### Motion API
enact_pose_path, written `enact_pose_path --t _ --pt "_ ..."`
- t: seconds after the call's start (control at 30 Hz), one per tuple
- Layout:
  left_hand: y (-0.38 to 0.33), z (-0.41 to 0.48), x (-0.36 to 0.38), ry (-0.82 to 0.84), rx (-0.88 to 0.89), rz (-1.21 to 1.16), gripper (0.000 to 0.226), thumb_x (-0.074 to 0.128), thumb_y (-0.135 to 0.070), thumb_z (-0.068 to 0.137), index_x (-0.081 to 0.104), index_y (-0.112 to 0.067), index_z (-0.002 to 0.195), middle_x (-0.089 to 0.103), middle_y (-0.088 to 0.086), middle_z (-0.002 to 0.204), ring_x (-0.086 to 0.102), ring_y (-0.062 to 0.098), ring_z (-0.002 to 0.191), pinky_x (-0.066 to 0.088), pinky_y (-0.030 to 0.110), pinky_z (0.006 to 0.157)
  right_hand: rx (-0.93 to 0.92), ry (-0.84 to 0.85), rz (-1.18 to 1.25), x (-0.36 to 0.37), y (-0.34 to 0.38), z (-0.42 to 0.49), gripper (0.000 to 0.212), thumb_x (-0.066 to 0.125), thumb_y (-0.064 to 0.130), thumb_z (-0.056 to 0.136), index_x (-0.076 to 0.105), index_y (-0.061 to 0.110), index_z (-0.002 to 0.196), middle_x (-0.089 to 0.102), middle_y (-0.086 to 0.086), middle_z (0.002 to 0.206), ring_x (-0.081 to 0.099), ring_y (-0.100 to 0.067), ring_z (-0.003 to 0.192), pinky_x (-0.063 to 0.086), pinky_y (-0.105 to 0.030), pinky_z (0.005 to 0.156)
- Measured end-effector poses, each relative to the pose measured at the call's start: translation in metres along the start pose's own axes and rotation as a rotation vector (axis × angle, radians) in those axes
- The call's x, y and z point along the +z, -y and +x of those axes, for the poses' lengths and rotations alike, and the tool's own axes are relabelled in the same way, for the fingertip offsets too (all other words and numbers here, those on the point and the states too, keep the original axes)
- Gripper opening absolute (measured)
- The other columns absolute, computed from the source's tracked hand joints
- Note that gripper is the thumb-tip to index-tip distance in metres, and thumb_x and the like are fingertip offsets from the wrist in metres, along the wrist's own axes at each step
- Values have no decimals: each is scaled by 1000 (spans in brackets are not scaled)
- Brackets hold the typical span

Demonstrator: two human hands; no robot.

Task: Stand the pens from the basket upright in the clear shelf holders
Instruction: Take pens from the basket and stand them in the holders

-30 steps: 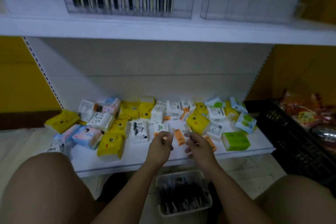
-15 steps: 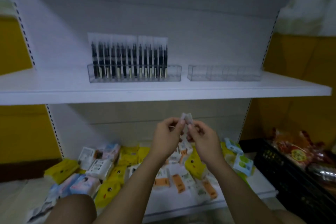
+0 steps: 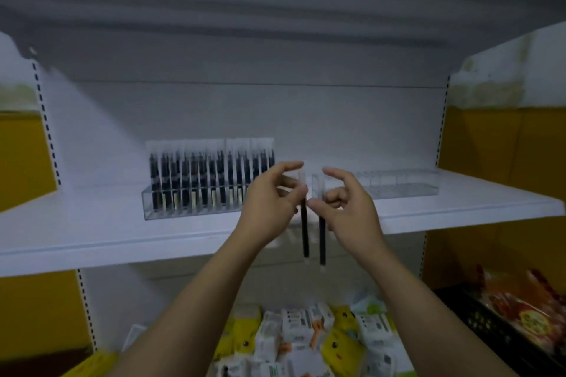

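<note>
Left hand (image 3: 269, 205) and right hand (image 3: 352, 211) raised side by side, close but apart, in front of the middle shelf (image 3: 92, 232), about level with its front edge. Left hand pinching the first black pen (image 3: 305, 236) between thumb and curled fingers near the pen's upper end; right hand pinching the second black pen (image 3: 322, 242) at thumb and forefinger, remaining fingers loosely bent. Both pens hanging roughly upright, just beside each other without touching, lower ends reaching below the shelf's front lip; each apparently in a clear sleeve, pale above the fingers, uncertain owing to blur. On the shelf board behind, two clear holders: left holder (image 3: 159, 208), set back from the front edge, filled along most of its length with a row of packaged pens (image 3: 202, 174) standing upright; right holder (image 3: 407, 190), its divided compartments showing through the walls. Narrow gap between the two holders directly behind the hands. Open board left of the left holder and in front of both, up to the lip. Upper shelf (image 3: 275, 9) well above the standing pens, with tall free space over the holders. Perforated upright (image 3: 46, 131) bounding the bay at the left. Below, small packets (image 3: 303, 327) piled on a lower shelf; black crate (image 3: 477, 324) at lower right.
</note>
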State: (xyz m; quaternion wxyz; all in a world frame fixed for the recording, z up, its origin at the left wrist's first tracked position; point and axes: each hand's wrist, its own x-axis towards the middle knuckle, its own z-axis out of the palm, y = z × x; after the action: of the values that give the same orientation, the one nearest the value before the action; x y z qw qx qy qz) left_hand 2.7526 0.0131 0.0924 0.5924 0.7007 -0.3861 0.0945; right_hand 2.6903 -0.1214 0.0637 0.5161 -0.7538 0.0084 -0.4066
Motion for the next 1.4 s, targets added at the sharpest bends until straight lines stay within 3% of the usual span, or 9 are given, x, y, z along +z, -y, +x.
enact_pose_path --t 0.13,0.33,0.5,0.57,0.67,0.9,1.13,1.3,1.4 --pt "-14 36 -10 -12 100 131 27 64 -18 91 58 -32 113 67 -6 91 67 6 73 60 28 69 -103 -16 -53 -1 7 35 40 69 22 87 58 36 123 60 -8 79 58 -12 72 52 -28 68" --pt "-22 91 -19 -85 173 240 25 66 -24 89 58 -35 110 63 -10 104 68 6 76 60 33 71 -170 -88 -73 4 4 85 32 64 21 90 60 33 120 59 6 81 55 -3 73 48 -15 69" --pt "-20 126 -21 -102 226 314 23 69 -21 87 62 -29 107 63 -10 98 65 2 80 56 19 67 -204 -149 10 11 4 123 31 68 18 88 60 33 114 57 7 82 60 -13 78 58 -37 75" --pt "-16 137 -22 -118 241 349 23 70 -21 86 63 -28 107 61 -13 94 64 0 79 52 14 65 -221 -161 28 15 3 136 29 69 19 87 60 32 112 57 8 82 61 -13 78 58 -39 75" --pt "-8 149 -24 -149 257 378 22 71 -21 86 64 -28 106 60 -16 90 64 -2 76 49 10 62 -239 -168 53 23 1 151 30 69 19 87 58 33 111 59 8 81 62 -12 77 58 -36 74" --pt "13 161 -23 -130 239 423 22 71 -22 86 64 -27 106 63 -12 93 65 1 78 54 16 66 -243 -140 15 41 -15 168 28 70 19 87 60 28 112 58 9 80 61 -10 76 57 -29 72" --pt "20 168 -26 -132 207 457 19 70 -22 87 63 -25 104 62 -12 89 66 3 76 54 19 66 -198 -87 -40 47 -25 177 31 70 20 87 61 27 116 58 7 81 55 -2 70 46 -6 63" --pt "19 175 -29 -134 183 526 15 69 -21 87 62 -23 100 61 -15 79 63 -1 74 51 15 64 -132 35 -74 51 -30 177 30 70 17 86 61 32 110 63 4 83 59 -5 70 52 -19 71" --pt "17 176 -30 -141 165 535 14 71 -18 86 63 -22 97 65 -10 79 64 2 74 47 12 63 -109 118 -157 49 -33 172 33 67 17 89 59 33 117 62 4 89 60 -10 78 54 -27 78"
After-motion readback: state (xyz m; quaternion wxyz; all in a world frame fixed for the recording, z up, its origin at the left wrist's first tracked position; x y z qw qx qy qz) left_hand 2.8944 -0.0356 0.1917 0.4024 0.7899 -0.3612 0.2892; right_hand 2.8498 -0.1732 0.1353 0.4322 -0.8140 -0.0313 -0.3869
